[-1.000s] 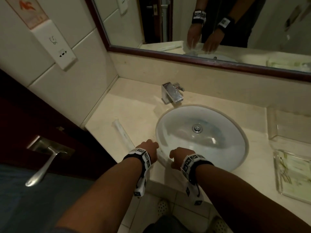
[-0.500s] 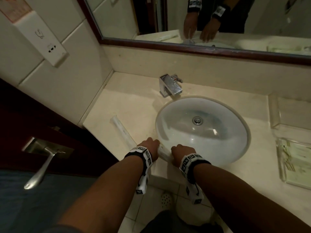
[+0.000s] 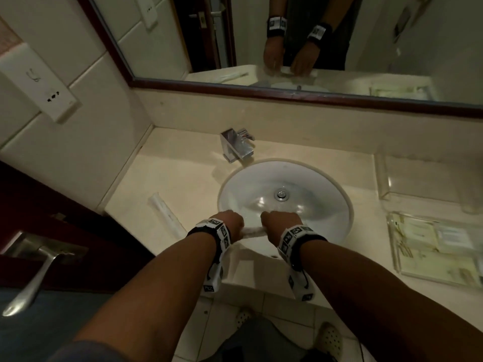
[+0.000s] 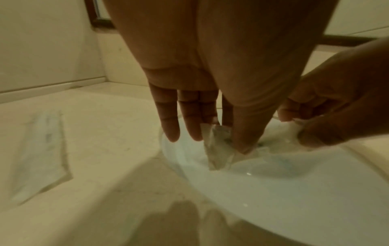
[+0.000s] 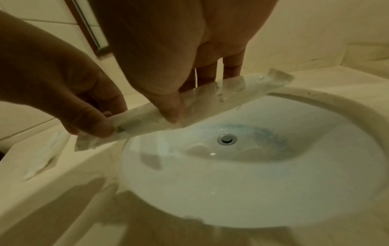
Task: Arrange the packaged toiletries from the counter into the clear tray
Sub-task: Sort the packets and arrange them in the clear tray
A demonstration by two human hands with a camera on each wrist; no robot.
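A long white packet (image 3: pixel 252 231) hangs level over the near rim of the sink. My left hand (image 3: pixel 230 223) pinches its left end (image 4: pixel 219 146) between thumb and fingers. My right hand (image 3: pixel 279 223) pinches it farther along (image 5: pixel 210 96), thumb in front and fingers behind, and the right end sticks out past them. A second long white packet (image 3: pixel 166 218) lies on the counter to the left. The clear tray (image 3: pixel 390 231) stands at the counter's right end with several flat pale packets in it.
The white sink basin (image 3: pixel 313 184) fills the middle of the counter, with a chrome faucet (image 3: pixel 236 146) behind it. Another clear box (image 3: pixel 418 178) stands behind the tray. A mirror runs along the back wall, and a door with a handle (image 3: pixel 34 280) is at the left.
Both hands have closed on the packet at the counter's front edge and lifted it forward over the sink rim. The other packet has stayed put.
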